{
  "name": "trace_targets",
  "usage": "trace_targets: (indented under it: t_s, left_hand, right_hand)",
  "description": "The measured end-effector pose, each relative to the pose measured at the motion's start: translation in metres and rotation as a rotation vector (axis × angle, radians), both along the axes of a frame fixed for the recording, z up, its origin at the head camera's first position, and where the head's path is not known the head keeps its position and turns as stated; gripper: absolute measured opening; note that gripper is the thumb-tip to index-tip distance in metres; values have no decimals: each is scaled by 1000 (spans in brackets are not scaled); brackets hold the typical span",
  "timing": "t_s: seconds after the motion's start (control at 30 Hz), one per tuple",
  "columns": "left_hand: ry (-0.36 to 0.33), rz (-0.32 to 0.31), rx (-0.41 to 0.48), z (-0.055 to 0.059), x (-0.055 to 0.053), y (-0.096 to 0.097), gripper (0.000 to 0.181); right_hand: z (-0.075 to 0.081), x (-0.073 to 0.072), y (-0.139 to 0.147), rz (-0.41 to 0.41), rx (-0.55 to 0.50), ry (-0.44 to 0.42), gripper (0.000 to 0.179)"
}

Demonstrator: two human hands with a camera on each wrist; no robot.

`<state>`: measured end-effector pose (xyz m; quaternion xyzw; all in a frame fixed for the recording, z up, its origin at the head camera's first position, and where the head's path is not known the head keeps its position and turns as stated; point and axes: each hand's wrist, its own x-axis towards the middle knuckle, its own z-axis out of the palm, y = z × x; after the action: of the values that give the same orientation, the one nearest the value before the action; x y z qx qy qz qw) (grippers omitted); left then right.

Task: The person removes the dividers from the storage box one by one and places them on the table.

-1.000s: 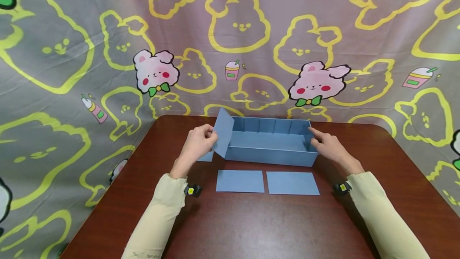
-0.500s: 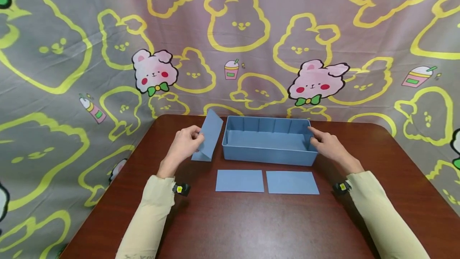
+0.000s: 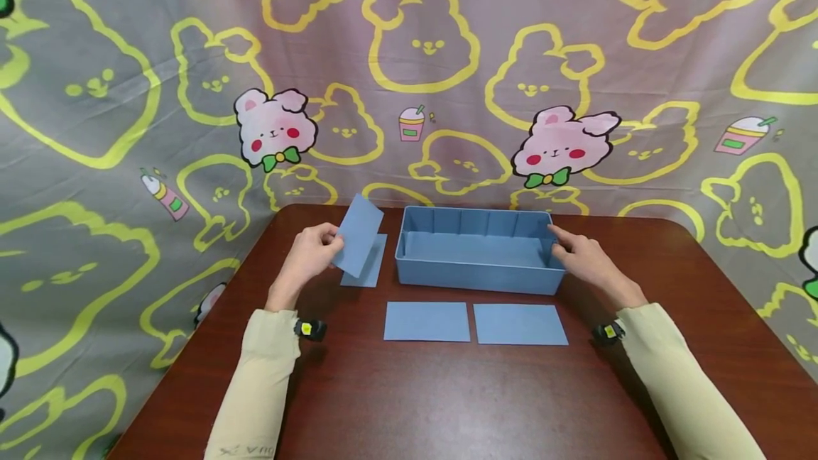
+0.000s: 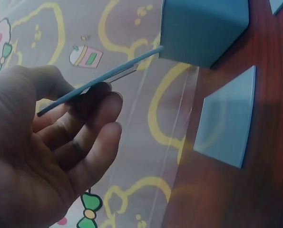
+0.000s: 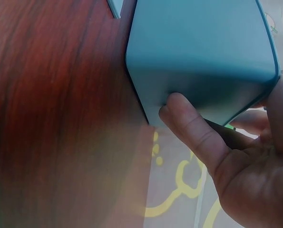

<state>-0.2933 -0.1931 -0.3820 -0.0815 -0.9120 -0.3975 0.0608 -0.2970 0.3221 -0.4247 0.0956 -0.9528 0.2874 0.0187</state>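
My left hand [image 3: 312, 250] pinches a flat blue divider panel [image 3: 359, 236] and holds it up at a tilt, left of the long blue box [image 3: 479, 275]. In the left wrist view the panel [image 4: 108, 75] shows edge-on between thumb and fingers. Beneath it another blue panel [image 3: 373, 272] lies flat on the table. At the box's right end my right hand [image 3: 584, 258] grips the end wall. The right wrist view shows fingertips pressed on the outside of the box [image 5: 203, 38], with the thumb over at the rim. Several upright ridges line the box's far inner wall.
Two more flat blue panels [image 3: 427, 321] lie side by side in front of the box. The brown table [image 3: 486, 403] reaches back to a patterned curtain [image 3: 447, 55] behind the box.
My left hand has moved left with the panel, away from the box's left end, and turned it more face-on. The lying panel beneath shows more. My right hand has stayed at the box.
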Motion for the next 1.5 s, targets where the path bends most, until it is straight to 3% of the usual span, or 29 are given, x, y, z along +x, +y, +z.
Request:
trace_targets:
  t_s: [0.3, 0.57, 0.93, 1.27, 1.5]
  left_hand:
    - [-81, 20, 32, -5, -4, -22, 33]
    - [-55, 68, -70, -8, -8, -35, 33]
    - [-77, 98, -102, -17, -12, -47, 35]
    - [-201, 133, -34, -26, -16, -57, 36]
    - [-302, 144, 74, -36, -19, -62, 37]
  right_hand:
    - [-2, -2, -1, -4, -2, -21, 58]
    - [-4, -2, 1, -7, -6, -19, 58]
    - [-4, -1, 0, -2, -7, 2, 57]
    - [-2, -3, 1, -9, 5, -10, 58]
    - [0, -3, 0, -4, 8, -5, 57]
